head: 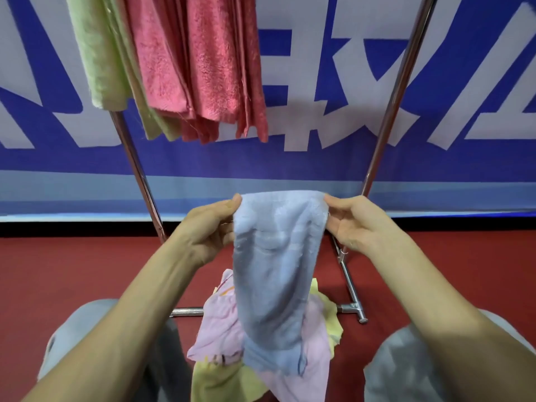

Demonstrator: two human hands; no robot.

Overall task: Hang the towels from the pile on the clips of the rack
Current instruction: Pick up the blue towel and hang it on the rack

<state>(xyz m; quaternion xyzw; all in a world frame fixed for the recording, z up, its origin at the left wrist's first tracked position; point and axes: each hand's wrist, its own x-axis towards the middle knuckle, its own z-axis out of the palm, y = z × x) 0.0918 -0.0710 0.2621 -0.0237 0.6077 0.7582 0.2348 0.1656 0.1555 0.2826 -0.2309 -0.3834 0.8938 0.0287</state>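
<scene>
A light blue towel [275, 271] hangs stretched between my two hands in the middle of the view. My left hand [208, 227] pinches its top left corner and my right hand [356, 224] pinches its top right corner. Below it, on the red floor between my knees, lies the pile [220, 335] of pink and yellow towels. Green towels [98, 53] and red towels [208, 62] hang from the rack at the top left; the clips are out of view. The rack's chrome poles [388, 111] slant up on both sides.
The rack's chrome base bar [352, 309] lies on the red floor [87, 271] just behind the pile. A blue and white banner [319, 158] covers the wall behind the rack. My grey-trousered knees [406, 367] flank the pile.
</scene>
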